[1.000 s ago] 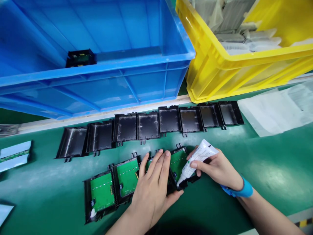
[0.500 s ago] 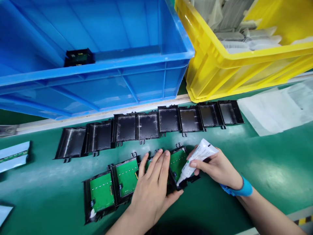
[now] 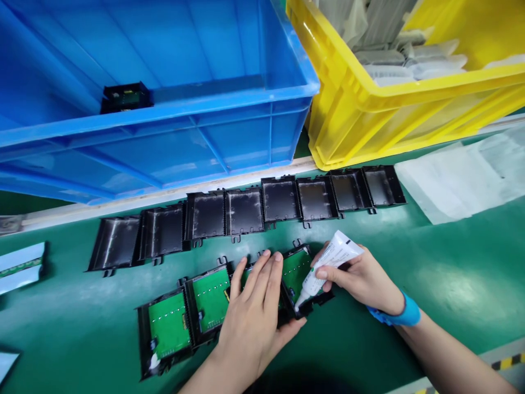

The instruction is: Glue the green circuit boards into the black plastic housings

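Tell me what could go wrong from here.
The right hand holds the white squeeze tube, its nozzle near the lower-left corner of the rightmost green circuit board; squeezing too hard might smear its contents onto the board.

The left hand lies over the nearer black housings; a sideways push might shift them under the nozzle.

The white blob by the leftmost green circuit board might smear, if wet.
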`<state>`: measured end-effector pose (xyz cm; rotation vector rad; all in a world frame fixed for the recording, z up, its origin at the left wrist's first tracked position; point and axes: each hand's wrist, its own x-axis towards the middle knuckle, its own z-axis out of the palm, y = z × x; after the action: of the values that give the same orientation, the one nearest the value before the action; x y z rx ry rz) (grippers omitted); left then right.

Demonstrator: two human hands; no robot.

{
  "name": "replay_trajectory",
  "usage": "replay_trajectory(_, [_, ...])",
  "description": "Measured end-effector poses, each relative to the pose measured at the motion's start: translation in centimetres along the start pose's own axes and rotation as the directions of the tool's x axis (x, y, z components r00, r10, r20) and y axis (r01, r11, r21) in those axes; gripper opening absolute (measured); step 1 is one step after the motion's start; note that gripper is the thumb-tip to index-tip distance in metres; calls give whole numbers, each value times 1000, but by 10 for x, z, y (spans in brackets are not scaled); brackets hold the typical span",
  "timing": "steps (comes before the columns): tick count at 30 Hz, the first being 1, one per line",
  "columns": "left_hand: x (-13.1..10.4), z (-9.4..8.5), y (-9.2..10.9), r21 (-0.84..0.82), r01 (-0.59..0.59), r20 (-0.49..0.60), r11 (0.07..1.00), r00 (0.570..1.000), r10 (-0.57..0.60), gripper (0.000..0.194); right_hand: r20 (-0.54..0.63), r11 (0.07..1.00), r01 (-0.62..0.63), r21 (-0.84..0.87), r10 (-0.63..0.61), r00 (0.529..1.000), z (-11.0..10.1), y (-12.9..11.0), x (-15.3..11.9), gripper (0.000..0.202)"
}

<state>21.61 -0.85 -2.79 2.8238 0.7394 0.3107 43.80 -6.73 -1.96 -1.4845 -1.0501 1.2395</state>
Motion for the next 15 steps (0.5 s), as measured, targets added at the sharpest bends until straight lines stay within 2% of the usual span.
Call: replay_trajectory(15, [-1,0,0,-8,1,-4,1000,1000,-1,82,10,999,-26,29,25,1000,0,1,-1,20])
